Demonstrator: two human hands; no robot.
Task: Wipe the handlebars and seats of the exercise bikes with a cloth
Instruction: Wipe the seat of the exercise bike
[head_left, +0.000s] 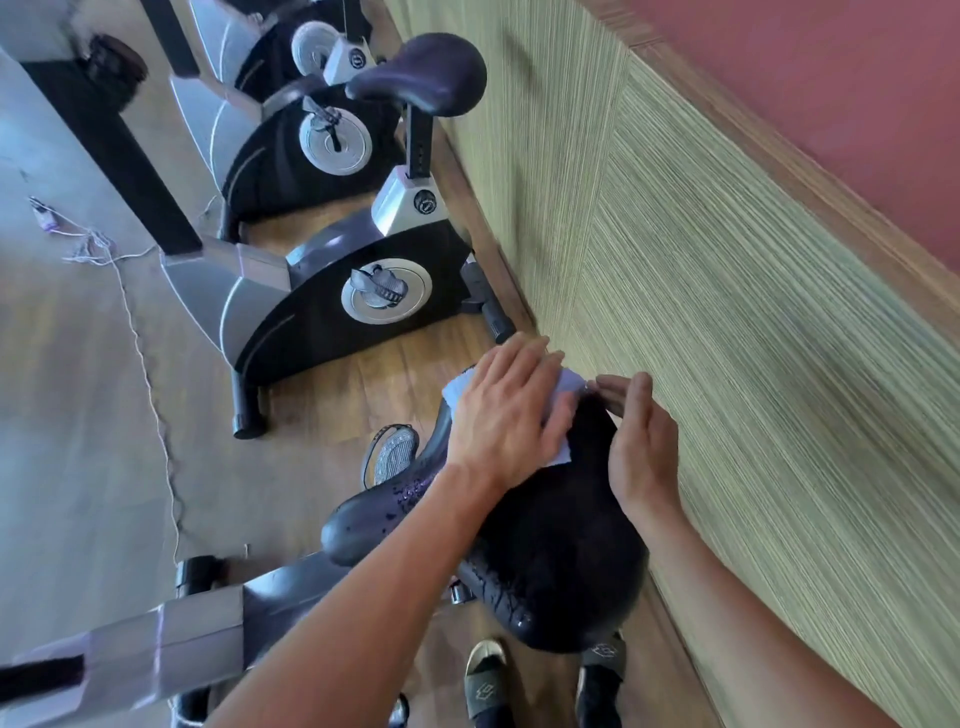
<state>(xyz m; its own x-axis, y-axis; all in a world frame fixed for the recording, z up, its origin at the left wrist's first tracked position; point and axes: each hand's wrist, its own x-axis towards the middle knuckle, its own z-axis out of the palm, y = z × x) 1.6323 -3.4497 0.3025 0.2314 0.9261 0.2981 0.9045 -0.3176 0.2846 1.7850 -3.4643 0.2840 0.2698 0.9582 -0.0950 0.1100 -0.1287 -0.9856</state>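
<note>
Atop near bike's wet black seat (550, 545), 6 o'clock: pale cloth (563, 397) flat under left hand (511, 415), fingers straight, close together, pressing to wipe; right hand (641, 441) w/ straight fingers steadies far edge.

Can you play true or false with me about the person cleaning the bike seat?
1. The left hand presses a pale cloth flat on the near seat. True.
2. The right hand holds a spray bottle. False: it holds nothing; its straight fingers rest by the seat's edge.
3. Small droplets sit on the near seat. True.
4. The next bike's seat has a cloth on it too. False: that seat is bare.
5. The bikes stand in the middle of the room. False: they line up beside the striped wall.
</note>
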